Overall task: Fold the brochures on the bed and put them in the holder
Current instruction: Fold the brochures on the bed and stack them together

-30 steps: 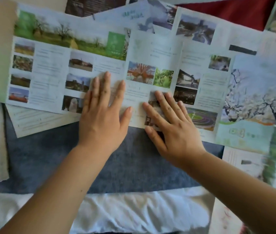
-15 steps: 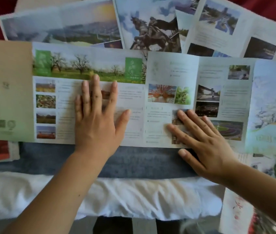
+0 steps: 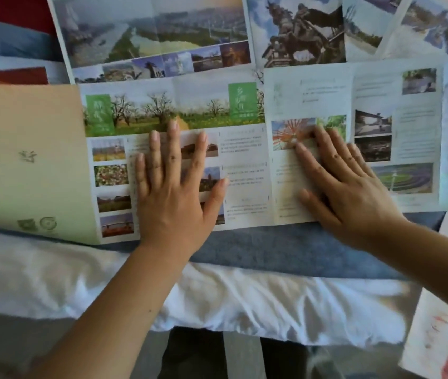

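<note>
Presses the long unfolded brochure flat on the bed, over the blue blanket, near edge just short of the white sheet. Lays left hand palm down on the left-middle panels, fingers straight and spread, gripping nothing. Lays right hand palm down just right of centre, fingers straight and slightly fanned, gripping nothing either. Hands apart, one text panel between. Reads as smoothing ahead of a first fold; no panel lifted yet. No holder in view.

Things to go wrong from here:
- Could set a bowed or slanted crease, through pressing on soft bedding instead of a hard surface.
- Could miss the printed panel lines, with so many panels to stack; would likely end too wide or uneven for the holder.
- Could skid the slick paper sideways under flat palms and skew it before creasing.
- Could catch the aerial-view brochure or the statue brochure, both tucked under the top edge, and fold a corner in.
- Could sweep the loose brochure at lower right off the bed with the right forearm.
- Cannot tell how the far right end lies: too blurred.
</note>
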A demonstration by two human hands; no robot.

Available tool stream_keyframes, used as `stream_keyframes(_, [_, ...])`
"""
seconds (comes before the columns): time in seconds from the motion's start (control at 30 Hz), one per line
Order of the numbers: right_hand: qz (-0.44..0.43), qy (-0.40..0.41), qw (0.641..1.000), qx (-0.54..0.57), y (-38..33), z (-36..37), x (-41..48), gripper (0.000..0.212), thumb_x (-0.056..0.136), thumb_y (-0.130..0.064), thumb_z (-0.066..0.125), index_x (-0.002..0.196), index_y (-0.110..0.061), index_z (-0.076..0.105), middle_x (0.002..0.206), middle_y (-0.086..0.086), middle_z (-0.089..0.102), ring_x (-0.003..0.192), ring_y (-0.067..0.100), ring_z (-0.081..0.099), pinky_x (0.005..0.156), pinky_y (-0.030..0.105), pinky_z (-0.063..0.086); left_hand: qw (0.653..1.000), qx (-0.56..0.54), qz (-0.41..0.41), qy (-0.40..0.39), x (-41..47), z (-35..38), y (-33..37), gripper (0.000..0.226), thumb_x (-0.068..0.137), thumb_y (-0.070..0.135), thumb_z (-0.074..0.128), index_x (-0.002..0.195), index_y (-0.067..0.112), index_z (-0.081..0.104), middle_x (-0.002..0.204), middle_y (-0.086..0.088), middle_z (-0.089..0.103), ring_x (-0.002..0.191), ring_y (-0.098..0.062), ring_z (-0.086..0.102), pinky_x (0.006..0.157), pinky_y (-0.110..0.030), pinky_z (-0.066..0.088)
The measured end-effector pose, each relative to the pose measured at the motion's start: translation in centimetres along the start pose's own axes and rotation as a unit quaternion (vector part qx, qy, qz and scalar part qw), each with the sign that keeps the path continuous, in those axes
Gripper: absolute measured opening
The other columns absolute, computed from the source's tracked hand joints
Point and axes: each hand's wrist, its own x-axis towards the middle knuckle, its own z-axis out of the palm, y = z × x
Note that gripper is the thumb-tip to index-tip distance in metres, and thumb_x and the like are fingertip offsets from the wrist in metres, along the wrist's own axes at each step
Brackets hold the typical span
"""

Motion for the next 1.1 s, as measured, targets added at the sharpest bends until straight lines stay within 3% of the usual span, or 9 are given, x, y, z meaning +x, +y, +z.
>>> stream_keyframes(0.23, [0.037,0.051,0.998,0.007,-6.6,1.1,6.6,0.073,0.105,-0.062,0.017,0.165,-0.022,0.003,0.171,0.013,-0.007,0.158,0.029,-0.010,0.128,0.049,-0.002,0.999,0.005,0.028,0.016,-0.6,-0.4,-3.6,0.068,0.104,0.062,0.025,0.164,0.033,0.011,0.172,-0.010,-0.001,0.158,-0.032,0.001,0.127,-0.052,0.005])
stream_keyframes(0.43, [0.047,0.081,0.995,-0.029,-7.1,2.7,7.5,0.073,0.105,-0.061,0.017,0.165,-0.022,0.000,0.172,0.011,-0.007,0.158,0.028,-0.009,0.128,0.051,0.000,0.998,0.026,-0.055,0.006,-1.7,-1.4,-11.7,0.070,0.101,0.070,0.015,0.163,0.039,-0.001,0.172,-0.009,-0.008,0.158,-0.032,-0.002,0.125,-0.057,0.004])
stream_keyframes(0.7, [0.042,0.114,0.992,-0.041,-6.9,3.3,7.6,0.073,0.105,-0.058,0.020,0.165,-0.020,0.004,0.172,0.013,-0.004,0.158,0.028,-0.006,0.128,0.051,0.001,0.982,0.009,-0.189,0.030,-2.2,-2.7,-17.9,0.078,0.095,0.078,0.018,0.162,0.040,0.004,0.170,-0.017,0.001,0.156,-0.042,0.005,0.120,-0.068,0.004])
stream_keyframes(0.83, [0.042,0.115,0.992,-0.042,-6.9,3.3,7.7,0.073,0.105,-0.058,0.020,0.165,-0.019,0.003,0.172,0.012,-0.004,0.158,0.028,-0.007,0.128,0.049,-0.001,0.971,-0.051,-0.228,0.053,-2.4,-3.0,-18.5,0.079,0.094,0.080,0.019,0.161,0.039,0.006,0.170,-0.018,0.001,0.155,-0.045,0.005,0.121,-0.065,0.009])
stream_keyframes(1.1, [0.045,0.101,0.992,-0.052,-6.9,3.3,7.8,0.073,0.105,-0.059,0.018,0.164,-0.023,-0.003,0.172,0.011,-0.008,0.158,0.027,-0.010,0.128,0.047,-0.003,0.975,-0.017,-0.221,0.031,-1.5,-1.8,-16.1,0.075,0.096,0.074,0.000,0.162,0.037,-0.003,0.170,-0.013,-0.012,0.155,-0.043,-0.011,0.123,-0.060,-0.003])
